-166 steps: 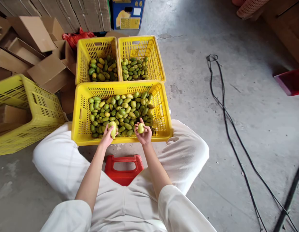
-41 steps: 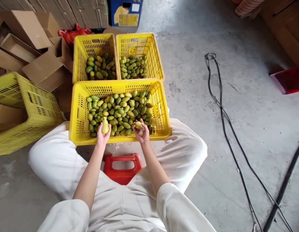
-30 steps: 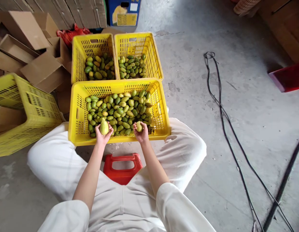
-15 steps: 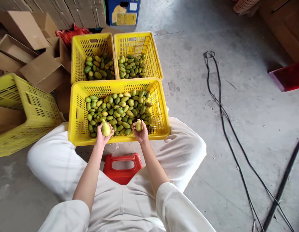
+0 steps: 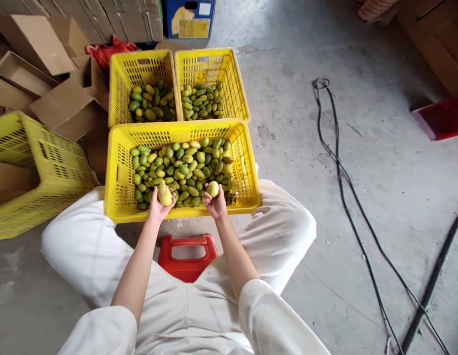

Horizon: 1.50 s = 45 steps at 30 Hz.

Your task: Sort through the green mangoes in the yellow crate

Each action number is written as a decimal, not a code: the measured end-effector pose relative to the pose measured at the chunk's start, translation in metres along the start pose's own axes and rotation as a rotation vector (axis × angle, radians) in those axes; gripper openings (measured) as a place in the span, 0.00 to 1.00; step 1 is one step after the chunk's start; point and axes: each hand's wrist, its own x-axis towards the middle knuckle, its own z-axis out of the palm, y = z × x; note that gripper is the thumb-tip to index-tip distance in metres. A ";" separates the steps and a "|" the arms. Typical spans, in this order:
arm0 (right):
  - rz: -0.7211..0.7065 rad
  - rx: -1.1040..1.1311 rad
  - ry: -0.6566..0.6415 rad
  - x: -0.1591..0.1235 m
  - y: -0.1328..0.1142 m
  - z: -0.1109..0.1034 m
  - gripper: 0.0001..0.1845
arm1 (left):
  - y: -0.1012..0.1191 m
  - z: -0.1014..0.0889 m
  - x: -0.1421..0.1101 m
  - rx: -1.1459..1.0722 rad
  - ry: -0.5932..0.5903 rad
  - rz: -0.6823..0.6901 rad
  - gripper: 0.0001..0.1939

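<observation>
My left hand (image 5: 158,210) is closed around a pear-shaped yellow-green fruit (image 5: 165,195), larger than those below. Between the fingers of my right hand (image 5: 217,206) is a smaller, rounded pale yellow-green fruit (image 5: 213,189). Both hands are above the near edge of a yellow slotted crate (image 5: 182,214), apart from each other. Inside it lies a wide heap of small oval green and yellow fruits (image 5: 184,169). Parts of the heap close to me are hidden by my hands.
Two more yellow crates, left (image 5: 124,84) and right (image 5: 234,88), stand beyond, each holding fruit. A tilted yellow crate (image 5: 62,158) and cardboard boxes (image 5: 66,103) are at left. A red stool (image 5: 188,268) is between my legs. Black cables (image 5: 339,167) cross the floor at right.
Both fruits have turned in my hands, showing different sides. The left one tilts with its neck less visible. My hands have barely shifted; the crates are unchanged.
</observation>
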 end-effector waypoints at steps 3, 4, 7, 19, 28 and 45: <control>-0.056 -0.014 0.009 0.000 0.002 -0.002 0.07 | 0.002 -0.002 0.000 -0.010 -0.005 0.037 0.12; -0.068 -0.020 0.014 0.001 0.002 -0.004 0.07 | 0.002 -0.003 0.000 -0.015 0.008 0.050 0.11; -0.081 -0.026 0.047 0.005 0.004 -0.009 0.05 | 0.002 -0.005 0.004 -0.027 0.016 0.071 0.10; -0.082 -0.033 0.141 0.003 0.002 -0.007 0.10 | -0.002 -0.013 0.006 -0.044 -0.066 0.147 0.12; -0.013 0.041 0.128 0.001 -0.005 0.003 0.09 | -0.003 -0.007 0.002 -0.095 -0.043 0.170 0.18; -0.003 0.036 0.081 -0.008 -0.004 0.009 0.17 | 0.001 -0.006 -0.002 -0.097 -0.042 0.078 0.21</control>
